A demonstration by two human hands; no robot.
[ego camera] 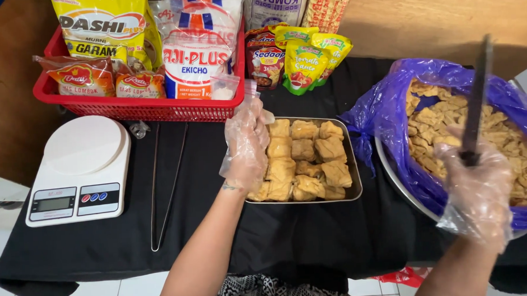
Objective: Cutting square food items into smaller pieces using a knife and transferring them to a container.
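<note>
Left hand: the gloved left hand [246, 145] rests with loose, open fingers on the left edge of the metal tray [355, 185], touching the fried tofu pieces [305, 159] inside.
Right hand: the gloved right hand [478, 190] has its grip closed on a dark knife [478, 97], blade upright, above the lined bowl of tofu [449, 124].
Desk: black-draped desk [313, 234]; white kitchen scale [80, 169], metal tongs [162, 186] and red basket [139, 105] well left.

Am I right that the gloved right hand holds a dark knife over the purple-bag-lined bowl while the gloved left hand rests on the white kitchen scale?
Not quite: the head view shows the gloved left hand on the fried tofu pieces in the rectangular metal tray, not on the white kitchen scale. The gloved right hand does hold the dark knife over the purple-bag-lined bowl.
</note>
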